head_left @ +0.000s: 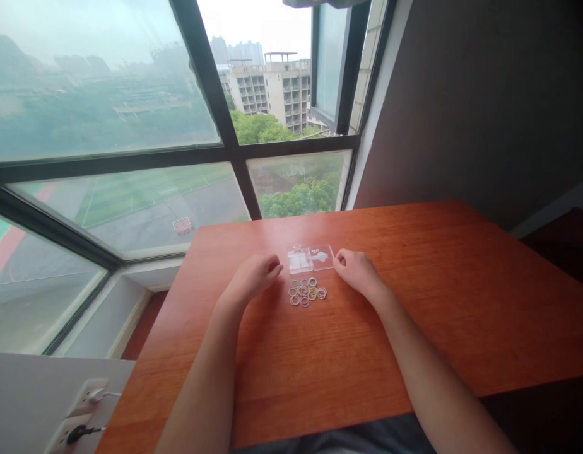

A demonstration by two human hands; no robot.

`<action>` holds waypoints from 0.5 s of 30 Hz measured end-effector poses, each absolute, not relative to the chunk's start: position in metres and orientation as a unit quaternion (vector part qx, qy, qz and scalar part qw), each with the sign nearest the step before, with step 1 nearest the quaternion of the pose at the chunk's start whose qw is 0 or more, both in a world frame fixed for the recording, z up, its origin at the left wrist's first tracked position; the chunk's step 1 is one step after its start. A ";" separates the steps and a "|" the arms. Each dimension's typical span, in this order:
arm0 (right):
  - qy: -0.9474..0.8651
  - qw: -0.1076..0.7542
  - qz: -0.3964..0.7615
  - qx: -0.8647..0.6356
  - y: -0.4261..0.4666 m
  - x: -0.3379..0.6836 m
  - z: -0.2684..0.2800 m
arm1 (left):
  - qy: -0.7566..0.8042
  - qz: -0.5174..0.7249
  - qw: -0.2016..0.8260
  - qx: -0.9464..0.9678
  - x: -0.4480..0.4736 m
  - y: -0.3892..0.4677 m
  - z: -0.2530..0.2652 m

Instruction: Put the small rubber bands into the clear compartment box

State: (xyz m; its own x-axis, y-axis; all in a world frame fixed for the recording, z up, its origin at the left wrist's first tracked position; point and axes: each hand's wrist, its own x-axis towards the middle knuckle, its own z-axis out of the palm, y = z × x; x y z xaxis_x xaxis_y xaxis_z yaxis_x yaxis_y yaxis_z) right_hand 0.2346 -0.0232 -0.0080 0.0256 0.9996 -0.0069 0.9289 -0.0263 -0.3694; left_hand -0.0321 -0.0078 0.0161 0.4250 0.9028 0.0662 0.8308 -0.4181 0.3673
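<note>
A small clear plastic box lies open on the wooden table, its lid flipped out to the right. Just in front of it sits a loose pile of several small rings, pale and yellowish. My left hand rests on the table left of the box with fingers curled, fingertips close to the box's left edge. My right hand rests to the right, fingers curled, fingertips near the lid's right edge. Neither hand visibly holds anything.
The table stands against a large window at the far side, with a dark wall on the right. A power strip with plugged cables sits on the ledge at lower left.
</note>
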 end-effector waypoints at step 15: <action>-0.751 0.109 0.147 -0.635 -0.030 0.229 -0.012 | 0.554 0.128 0.136 0.812 -0.029 0.004 -0.013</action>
State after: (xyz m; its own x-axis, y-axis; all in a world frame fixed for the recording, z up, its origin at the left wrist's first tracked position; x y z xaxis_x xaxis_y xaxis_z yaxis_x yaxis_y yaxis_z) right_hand 0.2287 -0.0304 -0.0124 -0.1703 0.9851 -0.0234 0.9214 0.1508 -0.3582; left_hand -0.0295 0.0045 -0.0134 0.3542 0.9334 0.0577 0.8634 -0.3501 0.3633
